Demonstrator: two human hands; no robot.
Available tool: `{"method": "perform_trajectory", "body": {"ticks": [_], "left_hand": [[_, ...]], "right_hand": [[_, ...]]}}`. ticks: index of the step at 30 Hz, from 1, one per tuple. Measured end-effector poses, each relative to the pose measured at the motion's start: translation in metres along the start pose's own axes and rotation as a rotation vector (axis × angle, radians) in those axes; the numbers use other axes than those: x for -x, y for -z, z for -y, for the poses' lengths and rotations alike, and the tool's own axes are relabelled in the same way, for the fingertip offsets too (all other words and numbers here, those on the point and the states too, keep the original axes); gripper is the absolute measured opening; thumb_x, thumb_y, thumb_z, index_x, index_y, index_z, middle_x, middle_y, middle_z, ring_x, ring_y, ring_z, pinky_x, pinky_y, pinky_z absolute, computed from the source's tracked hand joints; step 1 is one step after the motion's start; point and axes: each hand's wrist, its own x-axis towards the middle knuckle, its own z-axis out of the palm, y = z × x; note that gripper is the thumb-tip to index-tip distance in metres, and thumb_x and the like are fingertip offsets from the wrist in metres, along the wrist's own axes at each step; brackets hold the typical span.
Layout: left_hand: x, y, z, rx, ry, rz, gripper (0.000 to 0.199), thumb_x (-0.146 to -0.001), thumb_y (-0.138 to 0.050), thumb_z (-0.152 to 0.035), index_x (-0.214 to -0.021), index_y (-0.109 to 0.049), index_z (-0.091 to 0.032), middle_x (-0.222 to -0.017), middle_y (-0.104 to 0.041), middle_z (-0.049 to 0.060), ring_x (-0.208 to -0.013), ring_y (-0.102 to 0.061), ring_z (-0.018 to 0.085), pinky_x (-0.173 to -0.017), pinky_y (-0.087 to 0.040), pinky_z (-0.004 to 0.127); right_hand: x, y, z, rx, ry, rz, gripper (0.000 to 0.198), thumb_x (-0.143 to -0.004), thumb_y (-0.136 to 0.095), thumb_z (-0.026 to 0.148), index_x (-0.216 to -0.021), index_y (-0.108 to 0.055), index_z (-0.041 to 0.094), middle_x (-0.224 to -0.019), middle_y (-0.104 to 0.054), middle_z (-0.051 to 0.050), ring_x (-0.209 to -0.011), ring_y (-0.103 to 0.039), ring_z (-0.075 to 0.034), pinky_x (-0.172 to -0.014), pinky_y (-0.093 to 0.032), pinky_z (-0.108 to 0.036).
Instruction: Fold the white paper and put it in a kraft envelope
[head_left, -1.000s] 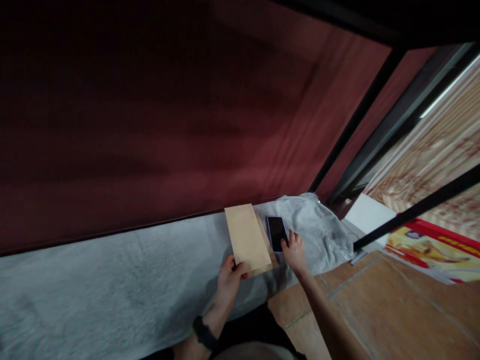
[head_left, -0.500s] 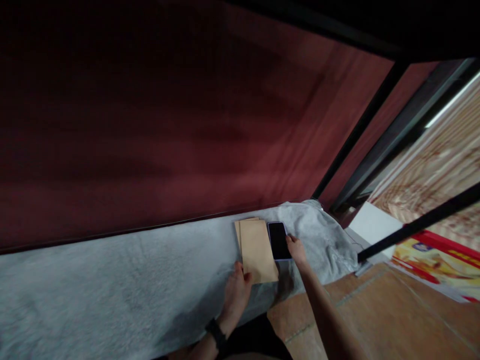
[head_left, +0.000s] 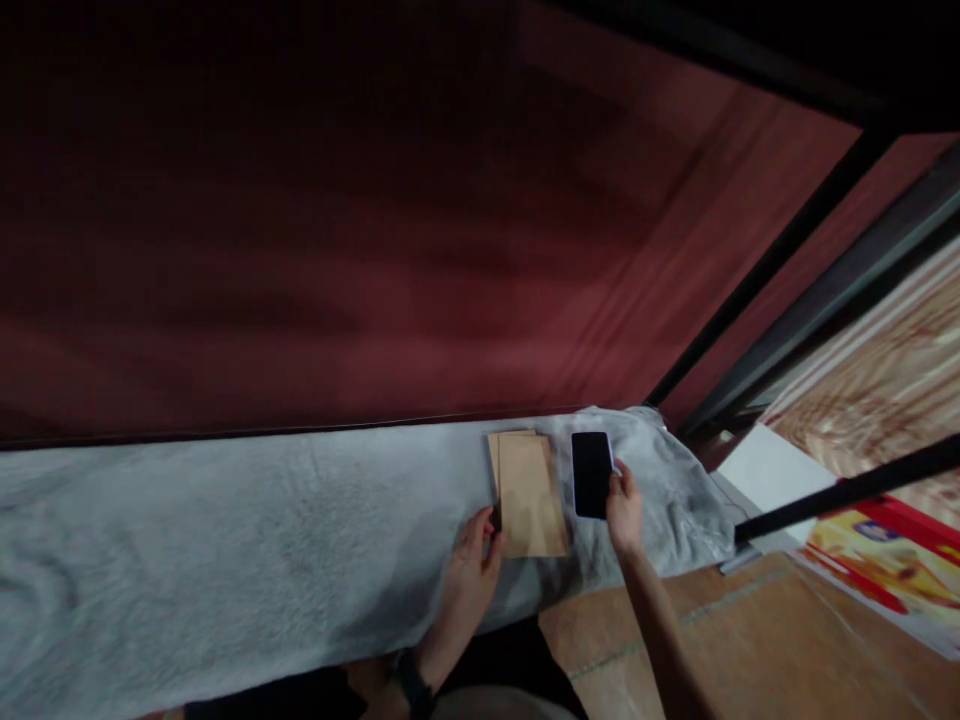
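Note:
A stack of brown paper envelopes (head_left: 528, 492) lies on a grey cloth (head_left: 247, 540) that covers a low surface. My left hand (head_left: 471, 562) rests at the stack's near left corner, fingers touching its edge. Just right of the stack is a black smartphone (head_left: 591, 473) with a dark screen. My right hand (head_left: 624, 510) grips the phone's lower right edge, and the phone looks slightly lifted off the cloth. A dark watch band sits on my left wrist.
A dark red wall (head_left: 360, 250) rises directly behind the cloth. Black metal bars (head_left: 847, 490) cross at the right. A white sheet (head_left: 757, 470) and a red and yellow printed poster (head_left: 885, 560) lie on the tiled floor (head_left: 735, 640) to the right.
The envelope in my left hand came down flat onto the stack. My right hand closed on the phone and shifted it a little to the right, away from the envelopes.

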Motion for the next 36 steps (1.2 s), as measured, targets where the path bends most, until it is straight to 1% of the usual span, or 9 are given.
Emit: {"method": "perform_trajectory", "body": {"ticks": [3,6,11,16,19,23,31,33,36], "left_hand": [[0.002,0.005,-0.01,0.505,0.213,0.028,0.048,-0.089,-0.062,-0.051,-0.123,-0.065,-0.018,-0.117,-0.07,0.013,-0.109,-0.065,0.027,-0.096,-0.051,0.039],[0.007,0.006,-0.021,0.942,0.416,0.12,0.053,-0.094,-0.052,-0.06,-0.126,-0.065,-0.019,-0.121,-0.07,0.012,-0.118,-0.063,0.028,-0.097,-0.052,0.04],[0.02,0.031,-0.023,1.36,0.503,0.016,0.046,-0.096,-0.053,-0.052,-0.125,-0.066,-0.019,-0.114,-0.074,0.007,-0.113,-0.068,0.025,-0.104,-0.05,0.038],[0.043,0.072,-0.021,1.407,0.526,-0.077,0.043,-0.096,-0.057,-0.043,-0.124,-0.067,-0.012,-0.108,-0.076,0.013,-0.106,-0.071,0.029,-0.099,-0.054,0.04],[0.054,0.085,-0.022,1.4,0.544,-0.157,0.039,-0.094,-0.061,-0.042,-0.119,-0.07,-0.013,-0.106,-0.077,0.011,-0.103,-0.072,0.027,-0.096,-0.056,0.036],[0.062,0.089,-0.02,1.408,0.556,-0.219,0.037,-0.094,-0.063,-0.041,-0.115,-0.071,-0.011,-0.109,-0.076,0.011,-0.105,-0.071,0.025,-0.098,-0.055,0.034],[0.063,0.085,-0.015,1.317,0.488,-0.2,0.048,-0.1,-0.051,-0.046,-0.13,-0.064,-0.012,-0.117,-0.074,0.012,-0.109,-0.069,0.028,-0.096,-0.057,0.04],[0.062,0.086,-0.013,1.318,0.473,-0.185,0.048,-0.099,-0.052,-0.047,-0.131,-0.063,-0.013,-0.117,-0.074,0.011,-0.111,-0.069,0.028,-0.099,-0.055,0.04],[0.058,0.092,-0.008,1.345,0.483,-0.078,0.05,-0.098,-0.054,-0.052,-0.128,-0.065,-0.013,-0.118,-0.073,0.012,-0.113,-0.068,0.027,-0.104,-0.051,0.039]], "right_hand": [[0.028,-0.003,0.029,-0.159,-0.042,0.148,0.056,-0.083,-0.057,0.057,-0.124,-0.066,0.021,-0.121,-0.071,-0.009,-0.11,-0.064,-0.028,-0.095,-0.049,-0.04],[0.08,-0.031,0.058,-0.335,-0.122,0.339,0.05,-0.082,-0.061,0.054,-0.12,-0.068,0.021,-0.118,-0.072,-0.009,-0.109,-0.065,-0.028,-0.095,-0.05,-0.041],[0.163,-0.075,0.092,-0.334,-0.042,0.513,0.039,-0.091,-0.055,0.049,-0.117,-0.07,0.023,-0.122,-0.071,-0.005,-0.115,-0.064,-0.024,-0.105,-0.046,-0.041],[0.203,-0.088,0.108,-0.254,0.061,0.629,0.041,-0.098,-0.047,0.048,-0.125,-0.067,0.024,-0.129,-0.069,-0.007,-0.121,-0.062,-0.025,-0.106,-0.047,-0.042],[0.215,-0.092,0.108,-0.231,0.101,0.638,0.046,-0.099,-0.044,0.05,-0.129,-0.065,0.022,-0.131,-0.068,-0.01,-0.122,-0.062,-0.026,-0.107,-0.047,-0.044],[0.221,-0.094,0.103,-0.171,0.188,0.653,0.051,-0.1,-0.041,0.052,-0.132,-0.062,0.02,-0.134,-0.066,-0.012,-0.124,-0.061,-0.027,-0.108,-0.047,-0.046],[0.217,-0.091,0.107,-0.18,0.265,0.681,0.049,-0.1,-0.043,0.049,-0.133,-0.062,0.019,-0.138,-0.062,-0.013,-0.129,-0.057,-0.03,-0.113,-0.041,-0.052],[0.216,-0.094,0.108,-0.189,0.237,0.69,0.049,-0.1,-0.042,0.051,-0.133,-0.063,0.02,-0.137,-0.063,-0.012,-0.129,-0.056,-0.03,-0.114,-0.039,-0.052],[0.214,-0.104,0.108,-0.27,0.05,0.714,0.052,-0.1,-0.038,0.056,-0.131,-0.064,0.023,-0.136,-0.064,-0.009,-0.131,-0.056,-0.027,-0.116,-0.038,-0.047]]}}
